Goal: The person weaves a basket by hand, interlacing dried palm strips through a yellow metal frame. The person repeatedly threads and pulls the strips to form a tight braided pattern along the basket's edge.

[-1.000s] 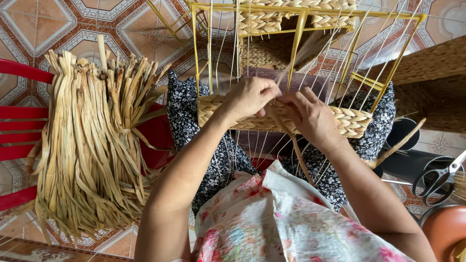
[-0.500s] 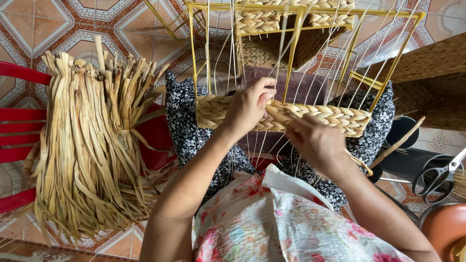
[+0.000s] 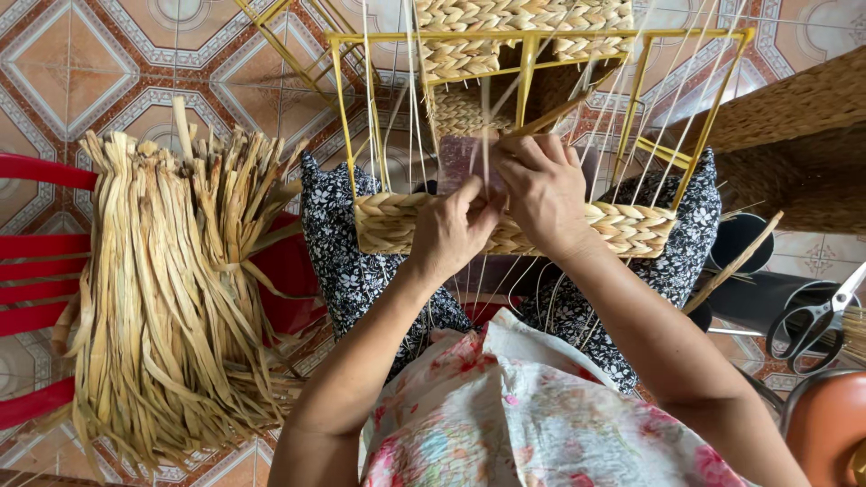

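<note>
Woven band on yellow frame, partly behind left hand, right hand.

No packages, labels, signs or screens anywhere in view. Only woven fibre, a wire frame, tiled floor and loose tools, none printed or wrapped.

Scissors and orange pot run off the right edge.

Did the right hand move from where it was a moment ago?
Yes. The right hand went up from below the woven band to just above it, beside the left hand.
</note>
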